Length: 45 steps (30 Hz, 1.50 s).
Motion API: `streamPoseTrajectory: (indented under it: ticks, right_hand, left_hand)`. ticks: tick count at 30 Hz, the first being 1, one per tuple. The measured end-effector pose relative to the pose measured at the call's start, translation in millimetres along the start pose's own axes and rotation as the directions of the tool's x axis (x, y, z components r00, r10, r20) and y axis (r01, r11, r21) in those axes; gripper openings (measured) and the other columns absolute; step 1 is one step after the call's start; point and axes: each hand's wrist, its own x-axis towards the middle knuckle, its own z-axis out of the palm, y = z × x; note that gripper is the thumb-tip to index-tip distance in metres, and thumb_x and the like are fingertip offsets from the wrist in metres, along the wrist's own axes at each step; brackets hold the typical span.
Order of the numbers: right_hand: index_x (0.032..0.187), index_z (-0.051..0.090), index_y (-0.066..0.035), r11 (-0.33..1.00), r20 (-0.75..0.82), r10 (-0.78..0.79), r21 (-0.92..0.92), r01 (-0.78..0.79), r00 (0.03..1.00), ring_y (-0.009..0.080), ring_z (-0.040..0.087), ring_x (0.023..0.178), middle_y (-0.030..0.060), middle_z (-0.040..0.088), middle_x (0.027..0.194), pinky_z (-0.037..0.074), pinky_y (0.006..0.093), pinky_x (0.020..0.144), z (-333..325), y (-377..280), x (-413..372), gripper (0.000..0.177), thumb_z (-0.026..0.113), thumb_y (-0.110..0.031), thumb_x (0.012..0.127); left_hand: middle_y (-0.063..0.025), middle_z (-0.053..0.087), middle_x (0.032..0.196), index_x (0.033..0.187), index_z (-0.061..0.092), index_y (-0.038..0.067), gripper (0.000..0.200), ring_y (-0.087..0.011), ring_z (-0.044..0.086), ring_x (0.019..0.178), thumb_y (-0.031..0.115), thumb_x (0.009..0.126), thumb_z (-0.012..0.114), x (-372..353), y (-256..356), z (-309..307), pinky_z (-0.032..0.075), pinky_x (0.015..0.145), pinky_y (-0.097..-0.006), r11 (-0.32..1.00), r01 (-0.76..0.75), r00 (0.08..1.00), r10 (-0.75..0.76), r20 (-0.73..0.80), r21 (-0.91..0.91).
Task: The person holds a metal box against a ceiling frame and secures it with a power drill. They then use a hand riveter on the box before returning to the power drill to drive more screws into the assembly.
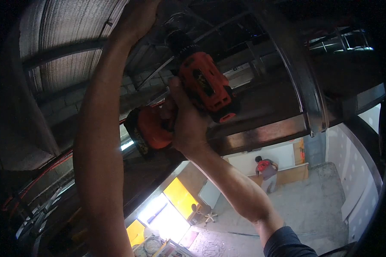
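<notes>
My right hand (pixel 186 122) is wrapped round the grip of a red and black cordless drill (pixel 206 81), raised overhead. The drill's black chuck (pixel 179 43) points up toward the dark ceiling framing, and its battery end (pixel 137 128) sticks out to the left. Whatever the tip touches is lost in shadow. My left arm reaches up along the left side, and my left hand (pixel 142 17) is near the chuck at the top edge. Its fingers are out of frame or hidden in the dark, so what they hold does not show.
A metal beam (pixel 261 130) crosses behind the drill, meeting a steel upright (pixel 302 85). Corrugated roofing (pixel 68 25) is at upper left. Far below, a person (pixel 266 171) bends on the concrete floor (pixel 296 205); a swivel chair (pixel 208 214) stands near a bright opening.
</notes>
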Motion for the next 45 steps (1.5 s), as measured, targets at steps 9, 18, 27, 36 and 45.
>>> streamPoseTrajectory:
  ticks: [9, 18, 27, 36, 45]
  right_hand:
    - [0.078, 0.057, -0.014, 1.0, 0.021, 0.007, 0.006, -0.007, 1.0, 0.007, 0.049, 0.051, -0.0043, 0.05, 0.059, 0.04, 0.026, 0.049, 0.9, -0.5, 0.8, 0.024, 0.07, -0.024, 0.095]
    - [0.073, 0.055, -0.017, 0.996, -0.064, 0.087, -0.028, -0.089, 0.994, 0.0054, 0.047, 0.047, -0.0056, 0.05, 0.057, 0.036, 0.0234, 0.046, -1.0, 1.1, 1.2, 0.03, 0.071, -0.028, 0.094]
    - [0.073, 0.054, -0.018, 0.999, -0.083, 0.035, 0.002, -0.035, 0.996, 0.0048, 0.042, 0.044, -0.0074, 0.048, 0.057, 0.034, 0.0237, 0.043, 5.3, 8.0, 3.5, 0.031, 0.072, -0.033, 0.094]
    - [0.079, 0.056, -0.016, 0.991, -0.002, 0.12, 0.056, -0.12, 0.993, 0.0079, 0.049, 0.053, -0.0051, 0.049, 0.063, 0.04, 0.026, 0.051, 9.0, -2.9, -3.7, 0.026, 0.068, -0.031, 0.096]
    - [0.08, 0.058, -0.017, 0.997, -0.02, 0.073, -0.012, -0.074, 0.997, 0.0081, 0.049, 0.053, -0.0054, 0.049, 0.063, 0.039, 0.0262, 0.05, 15.1, -2.1, -10.0, 0.026, 0.068, -0.035, 0.095]
  left_hand:
    - [-0.0187, 0.069, 0.108, 0.108, 0.069, -0.006, 0.046, -0.0294, 0.064, 0.099, 0.03, 0.099, 0.041, -1.2, -4.0, 1.0, 0.046, 0.091, -0.038, 0.994, -0.009, 1.0, 0.007, -0.024, -0.11]
    - [-0.014, 0.07, 0.101, 0.106, 0.069, -0.005, 0.044, -0.0243, 0.064, 0.093, 0.03, 0.099, 0.044, -12.5, 15.4, 5.3, 0.048, 0.086, -0.0364, 0.963, 0.06, 0.997, -0.073, -0.039, -0.264]
    - [-0.015, 0.071, 0.098, 0.105, 0.069, -0.005, 0.045, -0.0252, 0.065, 0.092, 0.03, 0.099, 0.041, 5.9, -20.5, 6.4, 0.048, 0.086, -0.0372, 0.993, -0.04, 0.999, 0.036, -0.038, -0.11]
    - [-0.0187, 0.069, 0.112, 0.114, 0.068, -0.005, 0.047, -0.0288, 0.064, 0.102, 0.031, 0.099, 0.04, -6.8, 6.2, 0.7, 0.047, 0.091, -0.038, 0.999, 0.028, 0.997, -0.029, -0.068, -0.025]
    - [-0.0198, 0.069, 0.112, 0.112, 0.069, -0.004, 0.045, -0.0302, 0.065, 0.105, 0.029, 0.098, 0.041, 2.9, -21.4, 4.5, 0.047, 0.093, -0.0369, 0.994, -0.065, 0.996, 0.058, -0.071, -0.093]
